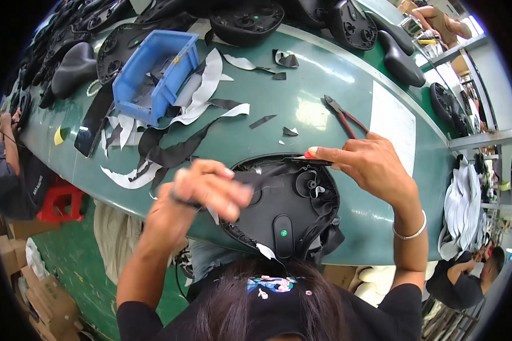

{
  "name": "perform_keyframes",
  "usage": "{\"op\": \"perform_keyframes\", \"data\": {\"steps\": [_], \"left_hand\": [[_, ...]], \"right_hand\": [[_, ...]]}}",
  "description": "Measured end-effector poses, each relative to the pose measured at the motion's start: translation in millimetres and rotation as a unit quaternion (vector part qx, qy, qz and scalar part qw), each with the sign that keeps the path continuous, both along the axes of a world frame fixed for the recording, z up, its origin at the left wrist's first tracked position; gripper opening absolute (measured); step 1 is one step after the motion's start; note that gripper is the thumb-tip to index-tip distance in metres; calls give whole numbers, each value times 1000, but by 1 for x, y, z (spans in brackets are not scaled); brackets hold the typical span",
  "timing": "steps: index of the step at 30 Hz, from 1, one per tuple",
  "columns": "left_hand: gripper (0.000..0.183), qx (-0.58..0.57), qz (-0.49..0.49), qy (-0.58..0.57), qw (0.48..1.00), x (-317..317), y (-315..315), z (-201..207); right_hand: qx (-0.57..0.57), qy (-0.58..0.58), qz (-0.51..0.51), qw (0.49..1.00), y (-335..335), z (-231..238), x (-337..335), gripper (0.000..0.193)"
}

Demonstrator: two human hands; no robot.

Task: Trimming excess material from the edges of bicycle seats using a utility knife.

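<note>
A black bicycle saddle [267, 213] lies underside up at the table's near edge, with a green dot on its base and loose cover material bunched along its right side. At its far rim, my right hand [370, 162] is closed on a small cutting tool [310, 158] with a red part and a thin blade; most of its handle is hidden in the fingers. Over the saddle's left side, my left hand [207, 190] is smeared by motion. A blurred dark strip [264, 177] runs between that hand and the rim; whether the fingers grip it is unclear.
Red-handled pliers [344, 116] and a white sheet [392, 125] lie beyond my right hand. A blue bin [153, 79] stands far left among black and white offcuts [176, 139], near a phone [94, 122]. More saddles [247, 23] line the back. Other people work at both sides.
</note>
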State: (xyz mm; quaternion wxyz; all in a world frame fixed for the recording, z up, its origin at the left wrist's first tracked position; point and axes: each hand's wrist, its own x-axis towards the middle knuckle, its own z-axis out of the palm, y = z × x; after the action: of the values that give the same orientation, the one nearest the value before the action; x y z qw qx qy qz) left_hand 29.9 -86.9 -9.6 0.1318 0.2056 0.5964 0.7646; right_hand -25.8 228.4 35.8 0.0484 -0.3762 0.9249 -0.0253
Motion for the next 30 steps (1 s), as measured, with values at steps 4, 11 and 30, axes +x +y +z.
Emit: {"op": "perform_keyframes", "data": {"steps": [4,11,30], "left_hand": [[70,174,-2,199,964,-26,-65,22],[43,-246,-118,152,950,-99,9,4],[22,-298,403,112,858,-80,69,37]], "right_hand": [[103,23,-78,991,12,12,32,45],[70,1,-189,979,4,12,99,54],[-413,-221,-464,752,-8,-45,201,49]]}}
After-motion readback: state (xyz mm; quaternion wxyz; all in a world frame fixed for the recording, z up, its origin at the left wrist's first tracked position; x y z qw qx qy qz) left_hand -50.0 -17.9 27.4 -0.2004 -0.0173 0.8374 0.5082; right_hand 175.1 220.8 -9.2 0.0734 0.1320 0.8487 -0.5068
